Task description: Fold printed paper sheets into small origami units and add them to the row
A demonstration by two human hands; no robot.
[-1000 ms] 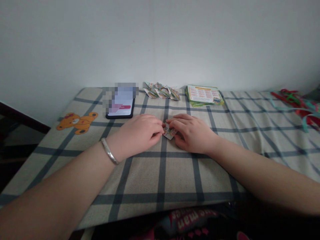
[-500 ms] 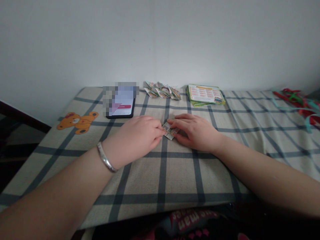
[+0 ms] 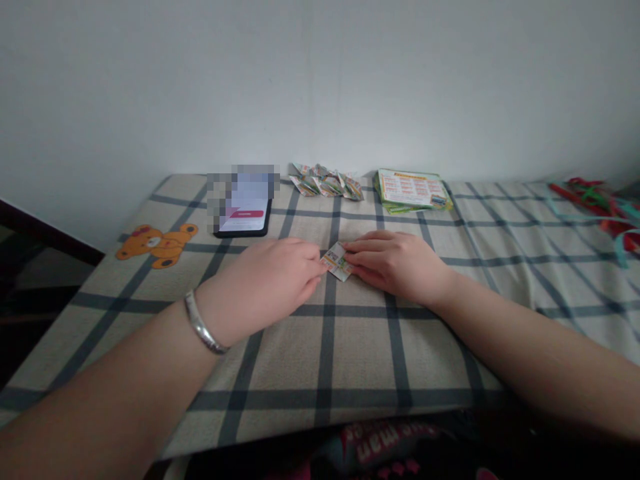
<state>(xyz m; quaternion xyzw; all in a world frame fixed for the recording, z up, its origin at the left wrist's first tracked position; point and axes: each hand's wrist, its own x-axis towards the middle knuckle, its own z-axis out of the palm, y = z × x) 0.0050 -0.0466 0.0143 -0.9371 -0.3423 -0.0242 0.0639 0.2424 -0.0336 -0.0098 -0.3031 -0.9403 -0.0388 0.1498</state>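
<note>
A small folded piece of printed paper [image 3: 339,261] lies on the checked tablecloth between my hands, its corner pointing toward me. My left hand [image 3: 273,277], with a silver bangle at the wrist, pinches the paper's left corner between its fingertips. From the other side, my right hand [image 3: 397,267] has its fingers closed on the paper's right edge, covering part of it. Behind them, several folded paper pieces [image 3: 327,183] of similar print stand in a row near the wall. Right of that row sits a stack of printed sheets [image 3: 413,190] with green borders.
A phone [image 3: 245,213] with a lit, partly blurred screen is at the back left. An orange bear picture [image 3: 157,247] lies flat on the tablecloth [image 3: 285,360]. Red, green and turquoise ribbons [image 3: 600,207] are heaped at the far right. A wall rises behind the table.
My fingers have drawn slightly apart, so more of the folded paper shows between them. My left hand has shifted a little left and toward me.
</note>
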